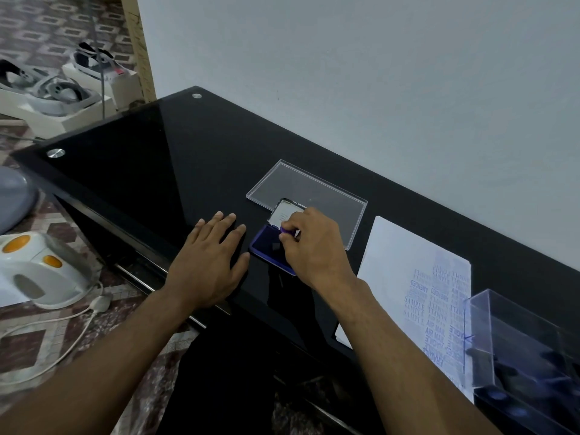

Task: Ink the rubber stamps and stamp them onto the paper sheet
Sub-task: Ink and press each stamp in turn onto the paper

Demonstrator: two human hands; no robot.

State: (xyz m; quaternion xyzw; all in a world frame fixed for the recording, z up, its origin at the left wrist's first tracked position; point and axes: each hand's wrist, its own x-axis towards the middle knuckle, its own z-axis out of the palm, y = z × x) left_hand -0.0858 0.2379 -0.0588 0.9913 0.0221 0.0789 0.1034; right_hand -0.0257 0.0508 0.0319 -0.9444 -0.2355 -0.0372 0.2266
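- Head view, centre of the frame: the right hand [309, 243] pinches a small purple rubber stamp [287, 231] between thumb and curled fingers [293, 221], holding it over the open ink pad [272, 252]; whether the stamp face touches the pad is hidden by the hand.
- The ink pad's lid [284, 213] stands tilted up behind it, overlapping a clear plastic lid [309, 196] lying flat on the black tabletop [141, 158].
- The left hand [213, 262] lies flat and spread on the tabletop just left of the pad, holding nothing; its thumb is close to the pad's edge, contact unclear.
- The paper sheet [405, 262] lies right of centre, its lower part already crowded with blue imprints.
- A clear box [514, 350] of more stamps sits at lower right, overlapping the sheet.
- Risks, as I judge them: the pad is not gripped, so a firm press could slide it on the glossy surface; uneven inking would give a patchy mark; stamping over the existing imprints would make the new one unreadable.
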